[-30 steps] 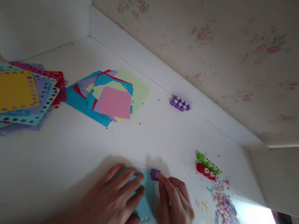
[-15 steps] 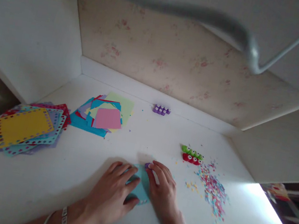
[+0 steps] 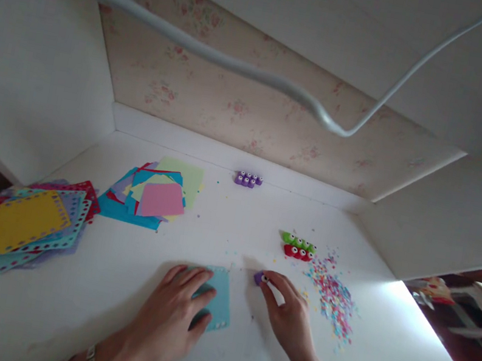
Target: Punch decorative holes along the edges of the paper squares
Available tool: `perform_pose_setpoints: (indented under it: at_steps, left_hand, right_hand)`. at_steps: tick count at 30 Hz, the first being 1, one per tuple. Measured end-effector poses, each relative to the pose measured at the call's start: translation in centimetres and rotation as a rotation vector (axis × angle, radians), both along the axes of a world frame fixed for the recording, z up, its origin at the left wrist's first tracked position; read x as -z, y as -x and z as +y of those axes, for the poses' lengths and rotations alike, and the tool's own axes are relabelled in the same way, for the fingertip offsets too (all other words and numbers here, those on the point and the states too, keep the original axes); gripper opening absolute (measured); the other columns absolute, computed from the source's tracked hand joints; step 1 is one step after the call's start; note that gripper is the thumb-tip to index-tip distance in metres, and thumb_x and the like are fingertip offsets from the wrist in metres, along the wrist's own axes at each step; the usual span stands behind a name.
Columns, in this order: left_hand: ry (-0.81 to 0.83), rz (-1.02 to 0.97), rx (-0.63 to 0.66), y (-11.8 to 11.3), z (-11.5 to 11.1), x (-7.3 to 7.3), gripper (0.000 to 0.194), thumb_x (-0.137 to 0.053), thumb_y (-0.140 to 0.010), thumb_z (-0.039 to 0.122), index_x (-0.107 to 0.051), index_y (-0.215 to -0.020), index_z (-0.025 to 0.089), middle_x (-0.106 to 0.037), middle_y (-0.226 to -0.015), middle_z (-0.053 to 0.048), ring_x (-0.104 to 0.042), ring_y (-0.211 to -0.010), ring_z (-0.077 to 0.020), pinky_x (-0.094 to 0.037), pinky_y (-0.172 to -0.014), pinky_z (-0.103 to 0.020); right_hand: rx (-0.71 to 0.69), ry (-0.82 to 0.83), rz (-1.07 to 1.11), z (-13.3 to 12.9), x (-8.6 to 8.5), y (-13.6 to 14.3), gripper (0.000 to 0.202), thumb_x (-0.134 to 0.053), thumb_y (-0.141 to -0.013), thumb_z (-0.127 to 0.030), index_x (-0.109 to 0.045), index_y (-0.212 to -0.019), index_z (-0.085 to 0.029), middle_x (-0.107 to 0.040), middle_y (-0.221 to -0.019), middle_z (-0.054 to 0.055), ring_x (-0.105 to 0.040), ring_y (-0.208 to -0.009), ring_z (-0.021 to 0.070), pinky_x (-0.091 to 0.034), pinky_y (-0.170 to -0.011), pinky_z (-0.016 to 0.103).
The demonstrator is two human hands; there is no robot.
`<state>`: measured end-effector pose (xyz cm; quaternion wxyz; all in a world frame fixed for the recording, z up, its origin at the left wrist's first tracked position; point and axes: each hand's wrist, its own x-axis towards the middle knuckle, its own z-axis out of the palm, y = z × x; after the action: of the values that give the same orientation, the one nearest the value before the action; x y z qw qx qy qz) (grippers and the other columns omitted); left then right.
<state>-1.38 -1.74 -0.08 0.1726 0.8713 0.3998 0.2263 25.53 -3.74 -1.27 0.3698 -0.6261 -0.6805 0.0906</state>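
A light blue paper card [image 3: 221,300] lies on the white table, with small punched holes along its bottom and top edges. My left hand [image 3: 175,311] rests on the card's left part, fingers spread, covering some of it. To the right of the card, my right hand [image 3: 287,314] pinches a small purple paper punch [image 3: 258,278] with a white top between thumb and forefinger. The punch is apart from the card, at or just above the tabletop; I cannot tell which.
Punched, colourful cards [image 3: 21,224] are piled at the left, with plain paper pieces [image 3: 162,199] beside them. Purple punches [image 3: 248,180] stand at the back. Green punches [image 3: 299,241] and red punches [image 3: 298,252] sit near scattered confetti [image 3: 335,298]. A grey cable [image 3: 241,68] hangs across the top.
My right hand has moved right with the purple punch, off the card's top right edge. More of the card shows. My left hand stays on it. The view has shifted slightly.
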Motion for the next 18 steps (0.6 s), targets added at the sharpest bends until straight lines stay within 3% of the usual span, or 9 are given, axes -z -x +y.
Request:
perform_pose_setpoints:
  at_steps: [2,4,7,10,13,18]
  left_hand:
    - [-0.026,0.017,-0.004,0.1,0.1,0.2,0.026,-0.063,-0.087,0.026,-0.071,-0.111,0.027,-0.063,-0.129,-0.005,-0.057,-0.119,-0.0277,-0.039,-0.107,-0.051]
    - [-0.052,0.05,-0.002,0.2,0.2,0.4,0.026,-0.062,-0.087,0.025,-0.07,-0.112,0.027,-0.063,-0.129,-0.006,-0.057,-0.119,-0.0284,-0.039,-0.106,-0.052]
    - [-0.088,0.09,0.017,0.4,0.5,0.8,0.027,-0.06,-0.089,0.027,-0.068,-0.115,0.027,-0.063,-0.129,-0.007,-0.057,-0.119,-0.0284,-0.04,-0.104,-0.052]
    - [-0.124,0.095,0.024,0.5,0.7,1.1,0.027,-0.061,-0.089,0.028,-0.068,-0.115,0.027,-0.064,-0.128,-0.007,-0.058,-0.117,-0.028,-0.041,-0.103,-0.051]
    - [-0.14,0.078,0.015,0.5,0.9,1.2,0.026,-0.062,-0.088,0.027,-0.069,-0.114,0.027,-0.065,-0.126,-0.006,-0.059,-0.115,-0.0275,-0.042,-0.102,-0.049]
    - [-0.153,0.069,0.015,0.5,1.2,1.6,0.027,-0.064,-0.087,0.03,-0.069,-0.114,0.028,-0.065,-0.125,-0.006,-0.06,-0.114,-0.0275,-0.044,-0.1,-0.047]
  right_hand:
    - [0.012,0.014,0.043,0.0,-0.5,-0.6,0.017,-0.06,-0.092,-0.031,-0.07,-0.103,-0.023,-0.074,-0.102,0.007,-0.074,-0.085,0.0196,-0.057,-0.045,0.021]
    - [0.046,0.009,0.097,0.5,-1.2,-1.5,0.017,-0.062,-0.091,-0.031,-0.07,-0.103,-0.023,-0.074,-0.103,0.006,-0.074,-0.087,0.0193,-0.063,-0.061,0.025]
    - [0.088,-0.014,0.177,2.4,-2.8,-4.0,0.021,-0.063,-0.089,-0.032,-0.07,-0.106,-0.022,-0.075,-0.104,0.006,-0.074,-0.091,0.0205,-0.062,-0.083,0.036]
    - [0.086,0.016,0.181,5.3,-4.7,-7.2,0.026,-0.061,-0.088,-0.035,-0.07,-0.106,-0.018,-0.077,-0.098,0.008,-0.074,-0.086,0.0216,-0.062,-0.079,0.036]
    - [0.109,0.123,0.025,8.5,-6.4,-10.5,0.028,-0.059,-0.087,-0.037,-0.072,-0.103,-0.019,-0.077,-0.096,0.007,-0.074,-0.084,0.0208,-0.059,-0.073,0.032]
    - [0.164,0.204,-0.124,12.5,-7.4,-15.5,0.019,-0.066,-0.078,-0.029,-0.076,-0.094,-0.023,-0.078,-0.089,0.004,-0.073,-0.082,0.0234,-0.055,-0.078,0.035]
